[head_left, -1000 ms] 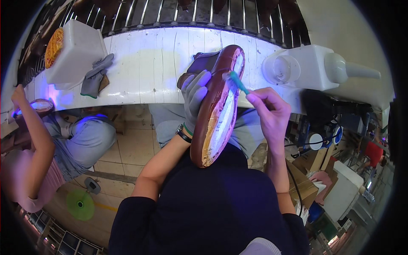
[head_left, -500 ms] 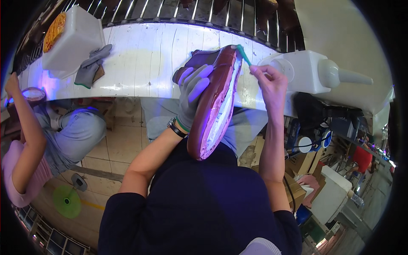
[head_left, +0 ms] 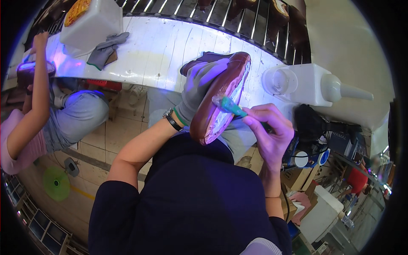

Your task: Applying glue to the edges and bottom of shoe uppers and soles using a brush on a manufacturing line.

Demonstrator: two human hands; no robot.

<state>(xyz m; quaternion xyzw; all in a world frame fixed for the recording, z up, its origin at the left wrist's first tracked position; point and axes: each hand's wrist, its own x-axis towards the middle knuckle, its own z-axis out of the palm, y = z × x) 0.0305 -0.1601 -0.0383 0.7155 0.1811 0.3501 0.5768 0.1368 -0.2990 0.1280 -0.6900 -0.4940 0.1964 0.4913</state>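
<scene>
A brown shoe (head_left: pixel 207 111) is tilted over the table's front edge, its pink-rimmed, whitish underside turned to the right. My left hand (head_left: pixel 199 83), in a grey glove, grips it from the left side, with the fingers wrapped over the upper. Bare, my right hand (head_left: pixel 272 129) pinches a green-handled brush (head_left: pixel 231 106). The bristles touch the shoe's pink rim, around the middle of its near half. A dark part of the shoe (head_left: pixel 207 57) shows beyond the gloved fingers; the rest of it is hidden behind the hand.
On the white table (head_left: pixel 148 46) stand a white container (head_left: pixel 91 27) and a grey glove (head_left: pixel 108 49) to the left. A white jug (head_left: pixel 304 85) with a round cup (head_left: pixel 281 81) lies to the right. A roller conveyor (head_left: pixel 238 19) carries shoes behind. Another person's arm (head_left: pixel 39 85) works at far left.
My right hand has brought the brush from the shoe's far tip down to its near half. The other person's arm at the left has risen. The whole view has shifted slightly.
</scene>
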